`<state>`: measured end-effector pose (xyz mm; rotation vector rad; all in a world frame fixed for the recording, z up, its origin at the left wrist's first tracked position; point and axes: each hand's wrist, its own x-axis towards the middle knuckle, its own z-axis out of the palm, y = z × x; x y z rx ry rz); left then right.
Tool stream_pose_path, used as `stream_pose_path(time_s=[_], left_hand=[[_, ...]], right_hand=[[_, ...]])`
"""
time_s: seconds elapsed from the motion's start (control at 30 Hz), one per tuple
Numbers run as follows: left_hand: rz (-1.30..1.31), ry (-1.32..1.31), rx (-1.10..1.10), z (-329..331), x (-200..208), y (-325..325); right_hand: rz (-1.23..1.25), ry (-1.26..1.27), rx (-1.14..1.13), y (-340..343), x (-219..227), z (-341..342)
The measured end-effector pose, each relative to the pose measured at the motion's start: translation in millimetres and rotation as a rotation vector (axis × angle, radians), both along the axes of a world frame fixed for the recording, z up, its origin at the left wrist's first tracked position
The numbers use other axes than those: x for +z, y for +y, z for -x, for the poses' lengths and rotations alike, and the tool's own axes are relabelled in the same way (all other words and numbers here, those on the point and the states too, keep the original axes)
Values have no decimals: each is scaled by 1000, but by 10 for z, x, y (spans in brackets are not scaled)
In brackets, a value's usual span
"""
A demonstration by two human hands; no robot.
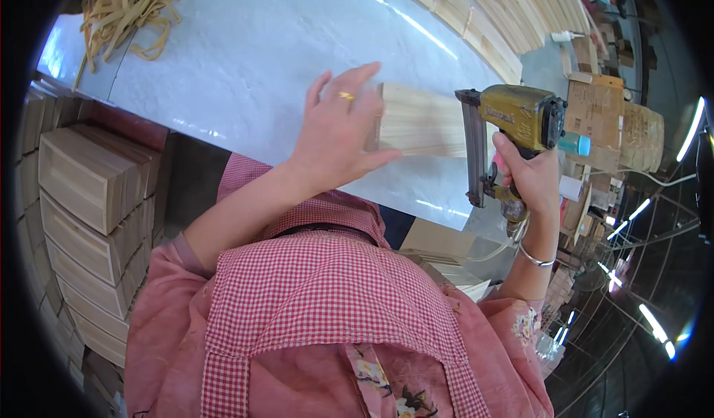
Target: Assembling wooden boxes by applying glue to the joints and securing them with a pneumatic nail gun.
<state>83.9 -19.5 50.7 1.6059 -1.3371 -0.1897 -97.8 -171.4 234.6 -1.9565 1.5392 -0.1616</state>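
Note:
My right hand (pixel 535 180) is wrapped round the handle of a worn yellow and black air nail gun (pixel 517 107). Its long dark magazine stands across the right end of a pale wooden piece (pixel 424 119), hiding that end. At the piece's left end is my left hand (pixel 335 132), fingers and thumb spread and slightly blurred, a gold ring on one finger. Whether it touches the wood I cannot tell. Beneath both lies a glossy grey-white tabletop (pixel 245 61).
Yellowish strips (pixel 130 9) lie heaped at the table's far left. Long wooden slats (pixel 491 9) are stacked at the far right. Wooden boxes (pixel 82 180) stand piled at left. A pale hose (pixel 494 251) runs below the gun; cardboard boxes (pixel 595 113) stand beyond it.

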Motion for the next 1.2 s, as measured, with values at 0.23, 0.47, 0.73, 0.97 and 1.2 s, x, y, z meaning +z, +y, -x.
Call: stream_pose_path(time_s=[0.23, 0.47, 0.73, 0.97, 1.2], left_hand=[[-338, -361, -309, 399, 307, -733], [-391, -375, -303, 452, 216, -880], [-415, -380, -310, 436, 250, -906], [-394, -383, -297, 441, 223, -884], [-308, -383, -269, 461, 142, -886]], right_hand=[[18, 42, -48, -161, -8, 227], [-64, -42, 4, -261, -120, 289], [-86, -27, 54, -344, -154, 269], [-125, 45, 35, -383, -101, 217], [-69, -5, -6, -358, -135, 316]])
